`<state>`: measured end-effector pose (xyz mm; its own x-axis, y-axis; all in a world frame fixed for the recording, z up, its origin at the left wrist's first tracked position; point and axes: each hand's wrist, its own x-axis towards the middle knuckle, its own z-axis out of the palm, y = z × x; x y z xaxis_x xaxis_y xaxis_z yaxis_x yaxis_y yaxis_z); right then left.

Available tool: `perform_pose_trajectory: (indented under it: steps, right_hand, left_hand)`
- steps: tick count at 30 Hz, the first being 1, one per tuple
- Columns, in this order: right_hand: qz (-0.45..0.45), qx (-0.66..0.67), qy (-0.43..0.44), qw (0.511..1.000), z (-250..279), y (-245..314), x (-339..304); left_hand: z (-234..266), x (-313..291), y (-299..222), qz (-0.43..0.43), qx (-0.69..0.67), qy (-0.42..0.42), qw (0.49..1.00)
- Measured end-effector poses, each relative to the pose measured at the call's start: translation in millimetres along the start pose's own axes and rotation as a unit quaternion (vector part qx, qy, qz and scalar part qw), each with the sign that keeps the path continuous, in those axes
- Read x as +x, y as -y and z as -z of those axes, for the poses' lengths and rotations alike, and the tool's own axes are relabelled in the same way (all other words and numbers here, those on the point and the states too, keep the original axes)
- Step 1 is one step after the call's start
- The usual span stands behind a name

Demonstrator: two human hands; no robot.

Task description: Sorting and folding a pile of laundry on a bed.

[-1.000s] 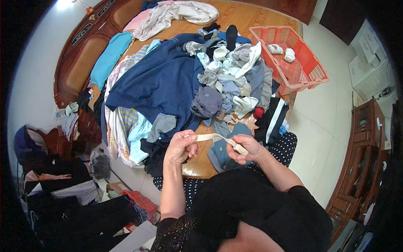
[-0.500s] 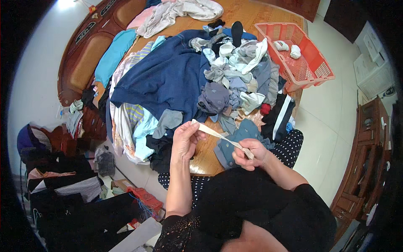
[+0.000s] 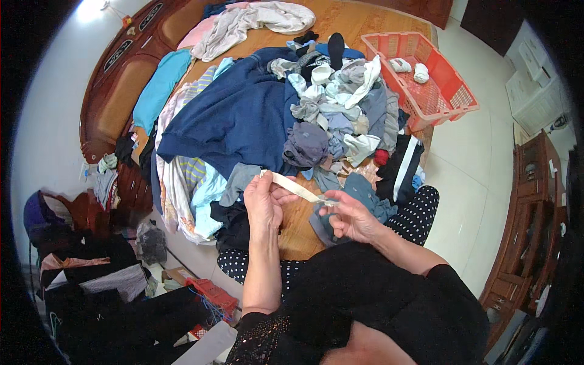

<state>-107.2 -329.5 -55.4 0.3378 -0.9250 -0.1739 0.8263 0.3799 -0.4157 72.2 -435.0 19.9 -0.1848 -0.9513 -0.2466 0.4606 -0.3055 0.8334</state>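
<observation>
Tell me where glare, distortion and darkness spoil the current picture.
Head view: a bright light glares at upper left; head view: the wooden cabinet at right bows from the fisheye, with black corners; head view: the black fabric at lower left loses detail.

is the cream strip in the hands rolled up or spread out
Spread out: the cream strip runs lengthwise, nearly straight, from the left hand to the right hand.

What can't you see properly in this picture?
In the head view:
Under the navy sweater: its cloth hides whatever's there.
The whole cream strip: the left hand covers part.
Whether the right hand grips it: too small.
The headboard: cut off by the top edge.
White bundles in the basket: too small.
</observation>
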Motion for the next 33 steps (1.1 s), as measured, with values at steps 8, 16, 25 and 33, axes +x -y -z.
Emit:
perform_pose_trajectory:
  steps: [8, 16, 25, 33]
  right_hand:
    - [0.017, -0.085, -0.005, 0.996, 1, 11, -8]
    - [-0.014, -0.043, 0.041, 0.998, -11, 22, -18]
    - [-0.037, -0.138, 0.051, 0.988, -5, 27, -32]
    - [-0.026, -0.199, 0.052, 0.978, 0, 22, -27]
  left_hand:
    - [6, 8, 4, -0.007, -0.009, -0.017, 1.0]
    - [10, 8, 3, -0.078, 0.016, -0.018, 0.997]
    - [25, 20, -10, -0.172, 0.013, -0.068, 0.983]
    - [3, 13, 5, -0.149, 0.069, -0.022, 0.986]
